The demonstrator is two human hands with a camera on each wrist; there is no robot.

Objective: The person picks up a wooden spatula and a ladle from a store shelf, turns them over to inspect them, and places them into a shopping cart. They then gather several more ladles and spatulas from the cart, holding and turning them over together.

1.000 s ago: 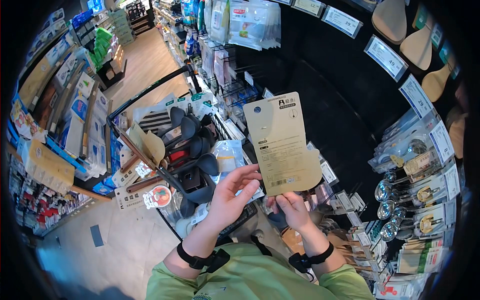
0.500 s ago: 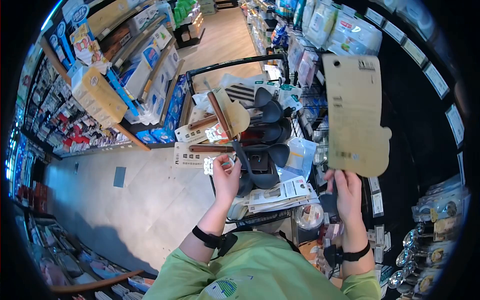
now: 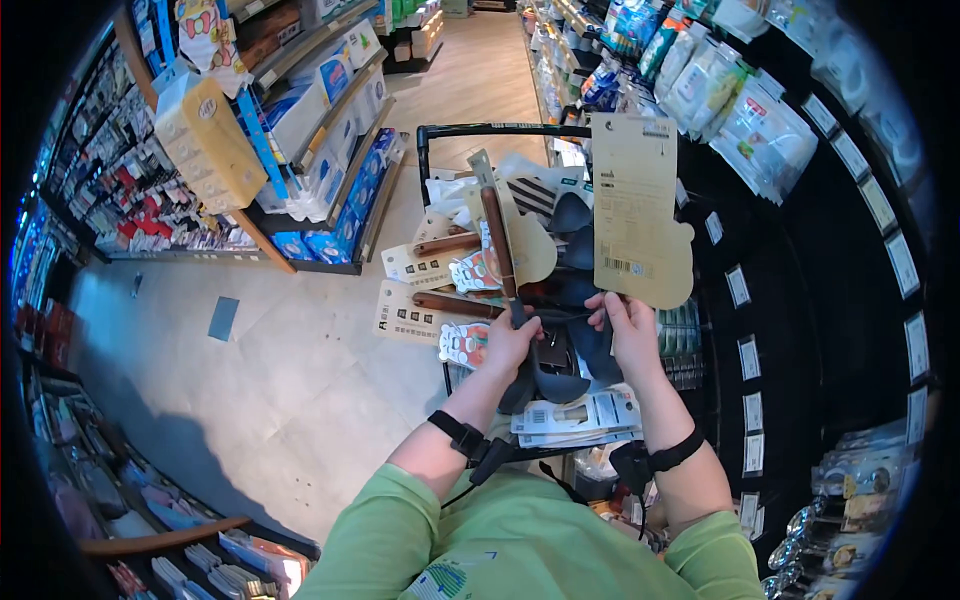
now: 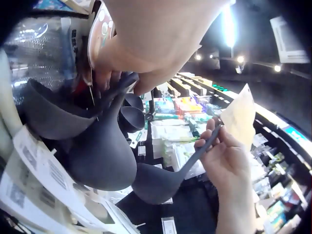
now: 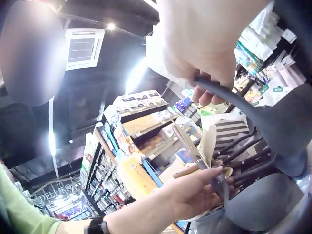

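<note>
Right hand: the right hand (image 3: pixel 632 335) grips the dark shaft of the carded ladle (image 4: pixel 153 183), thumb and fingers closed round it.
Card: the card (image 3: pixel 635 215) stands on the far side of the right hand, its long axis running near to far, the broad rounded end nearest the fingers.
Bowl: lies on the near, left side of the right hand, above the cart.
Left hand: the left hand (image 3: pixel 508 345) has its fingers curled round the dark neck of the wood-handled ladle (image 3: pixel 498 235).
Long axis: the wooden handle runs far and slightly left from the left hand; its bowl sits near and to the right.
Nearer hand: each ladle is in a hand, the carded one in the right, the wood-handled one in the left; the hands are near each other, apart.
Arm pose: left forearm slants far and right, right forearm far and left, both over the cart (image 3: pixel 423 165).
Around: more ladles (image 3: pixel 572 212) lie beyond the hands, flat packs (image 3: pixel 575 420) on the near side.
Contact: whether the carded ladle's bowl touches those below, cannot tell.
</note>
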